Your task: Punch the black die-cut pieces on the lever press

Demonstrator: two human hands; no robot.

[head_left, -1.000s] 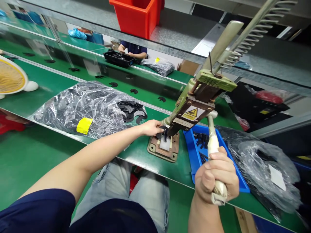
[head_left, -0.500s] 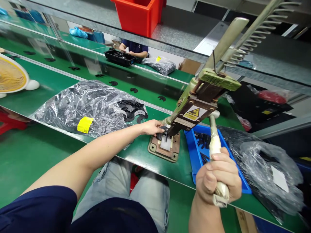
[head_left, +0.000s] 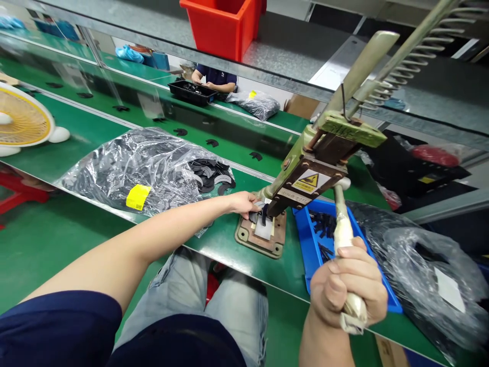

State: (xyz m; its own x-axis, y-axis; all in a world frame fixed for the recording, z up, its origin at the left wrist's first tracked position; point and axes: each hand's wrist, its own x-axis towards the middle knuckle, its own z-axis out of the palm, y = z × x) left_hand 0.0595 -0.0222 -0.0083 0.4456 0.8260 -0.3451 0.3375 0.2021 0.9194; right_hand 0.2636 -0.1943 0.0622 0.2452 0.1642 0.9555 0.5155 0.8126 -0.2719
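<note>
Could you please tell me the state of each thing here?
Left hand: holding a dark part
Right hand: closed around the lever grip
Clear bag: open, dark pieces exposed
Blue tray: open, holding black parts
Red bin: upright on the shelf
Black tray: open, holding small parts
Fan: whether running, cannot tell

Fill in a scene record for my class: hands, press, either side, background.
Left hand: holds a dark curved piece at the press base
Right hand: grips the wrapped lever handle
Press: carries a yellow warning label
Left of press: plastic bag of curved pieces
Right of press: blue tray of black parts
Background: co-worker near a black tray
</note>
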